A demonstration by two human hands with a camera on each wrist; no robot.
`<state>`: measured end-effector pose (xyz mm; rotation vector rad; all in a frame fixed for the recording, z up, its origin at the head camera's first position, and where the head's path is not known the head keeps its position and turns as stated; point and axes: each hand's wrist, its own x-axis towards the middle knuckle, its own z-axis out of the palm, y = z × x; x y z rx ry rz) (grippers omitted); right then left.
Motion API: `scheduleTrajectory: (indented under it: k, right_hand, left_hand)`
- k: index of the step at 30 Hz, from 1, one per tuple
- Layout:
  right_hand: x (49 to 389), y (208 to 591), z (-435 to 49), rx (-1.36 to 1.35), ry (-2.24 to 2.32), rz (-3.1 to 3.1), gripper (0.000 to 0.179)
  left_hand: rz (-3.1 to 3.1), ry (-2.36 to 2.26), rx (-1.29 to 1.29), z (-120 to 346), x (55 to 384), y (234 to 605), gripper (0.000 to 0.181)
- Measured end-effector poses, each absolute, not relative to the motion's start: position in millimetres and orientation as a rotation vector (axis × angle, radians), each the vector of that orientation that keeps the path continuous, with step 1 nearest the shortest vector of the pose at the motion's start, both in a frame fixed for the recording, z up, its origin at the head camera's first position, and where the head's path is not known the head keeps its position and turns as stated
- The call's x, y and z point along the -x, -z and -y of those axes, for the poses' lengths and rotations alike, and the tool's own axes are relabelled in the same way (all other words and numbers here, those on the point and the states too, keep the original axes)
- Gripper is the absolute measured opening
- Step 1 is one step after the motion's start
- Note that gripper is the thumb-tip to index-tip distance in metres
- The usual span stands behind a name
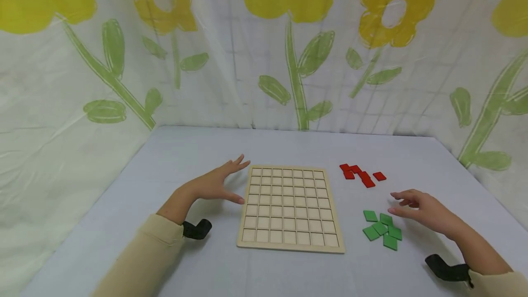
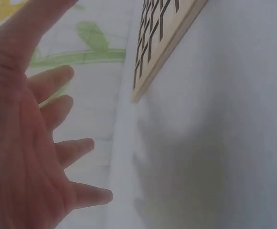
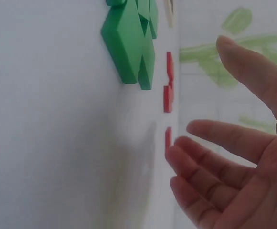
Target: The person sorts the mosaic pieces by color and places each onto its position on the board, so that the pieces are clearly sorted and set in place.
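A pale wooden grid board (image 1: 289,205) with rows of square recesses lies flat on the table. My left hand (image 1: 214,183) hovers at the board's left edge, fingers spread and thumb apart, holding nothing. In the left wrist view the board's corner (image 2: 153,67) shows beyond the spread fingers (image 2: 76,150). Over on the right, my right hand (image 1: 422,210) is above the table with relaxed fingers and nothing in them. Nearest to it are several green square tiles (image 1: 390,241), loosely grouped and partly overlapping. Behind these lie several red square tiles (image 1: 368,181), one apart from the others.
The white-covered table (image 1: 198,265) ends at a hanging cloth (image 1: 231,81) printed with yellow flowers, which also runs along the sides. Each wrist wears a black camera mount (image 1: 197,229), and beige sleeves (image 1: 144,253) cover the forearms.
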<state>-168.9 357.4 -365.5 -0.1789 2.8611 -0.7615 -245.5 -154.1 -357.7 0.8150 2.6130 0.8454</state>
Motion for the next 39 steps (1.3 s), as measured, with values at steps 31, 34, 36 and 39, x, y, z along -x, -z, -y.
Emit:
scheduleTrajectory:
  k: [31,34,36,39]
  right_hand:
    - [197,385,-386,0.068,1.148,-2.719,0.053]
    - [211,384,-388,0.035,1.108,-2.742,0.058]
    - [221,383,-390,0.013,1.091,-2.748,0.061]
    - [234,381,-391,0.005,1.104,-2.737,0.064]
  left_hand:
    - [-2.636,-0.808,-0.847,132,259,397,0.078]
    - [-2.634,-0.805,-0.859,132,259,399,0.079]
    - [-2.633,-0.802,-0.867,132,260,399,0.079]
    - [-2.633,-0.801,-0.873,131,260,399,0.078]
